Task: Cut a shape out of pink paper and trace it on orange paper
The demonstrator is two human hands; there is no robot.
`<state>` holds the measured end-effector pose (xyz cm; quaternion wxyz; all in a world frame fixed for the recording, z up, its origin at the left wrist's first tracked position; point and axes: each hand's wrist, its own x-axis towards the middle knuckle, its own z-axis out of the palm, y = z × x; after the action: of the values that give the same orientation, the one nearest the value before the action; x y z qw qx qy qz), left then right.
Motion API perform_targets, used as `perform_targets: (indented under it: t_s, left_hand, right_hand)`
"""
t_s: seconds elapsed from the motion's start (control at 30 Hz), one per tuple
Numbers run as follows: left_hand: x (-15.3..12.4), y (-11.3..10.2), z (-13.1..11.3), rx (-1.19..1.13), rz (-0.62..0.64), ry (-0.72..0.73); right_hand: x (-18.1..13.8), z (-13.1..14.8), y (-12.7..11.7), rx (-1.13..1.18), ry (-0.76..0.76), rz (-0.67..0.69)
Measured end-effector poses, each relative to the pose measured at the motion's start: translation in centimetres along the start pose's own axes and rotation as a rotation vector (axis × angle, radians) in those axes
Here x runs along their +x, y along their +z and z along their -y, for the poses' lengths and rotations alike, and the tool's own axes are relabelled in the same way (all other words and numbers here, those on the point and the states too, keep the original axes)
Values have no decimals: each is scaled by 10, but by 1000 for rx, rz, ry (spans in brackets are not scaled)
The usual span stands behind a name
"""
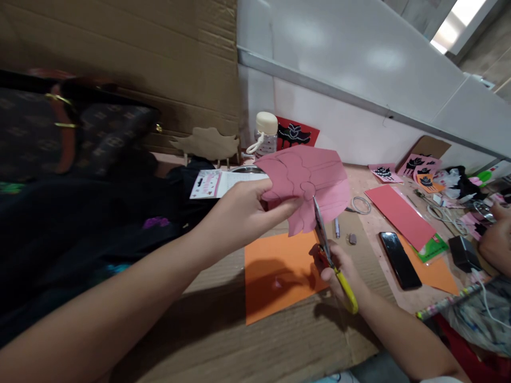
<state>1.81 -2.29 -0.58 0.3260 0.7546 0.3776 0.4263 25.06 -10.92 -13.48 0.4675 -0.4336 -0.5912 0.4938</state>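
Note:
My left hand [255,207] pinches a pink paper sheet [323,170] by its left edge, thumb on the near face. Pencil outlines of curved shapes run across the sheet, and its lower edge is cut into a wavy line. My right hand [341,271] grips scissors [322,231] with yellow and red handles. The blade tips touch or overlap the sheet near a small drawn curl; I cannot tell how far the blades are apart. Below the hands an orange paper sheet [265,276] lies on the cardboard-covered table, with a small pink scrap [278,283] on it.
A phone [400,260], a red paper strip [401,215] and a black box [464,254] lie to the right. Another person's hand [497,239] is at the right edge. Behind stand a bottle [266,132] and a cardboard cutout [207,144]. Bags [107,133] fill the left.

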Motion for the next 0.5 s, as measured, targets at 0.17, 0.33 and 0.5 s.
perform_targets:
  t_s: [0.17,0.33,0.5]
  left_hand:
    - [0,0,-1,72,-11,18]
    - [0,1,-4,112,17,17]
    - [1,3,-5,133,55,-15]
  right_hand:
    - [0,2,1,38,16,29]
    - [1,4,1,40,0,42]
    - [2,7,2,50,0,55]
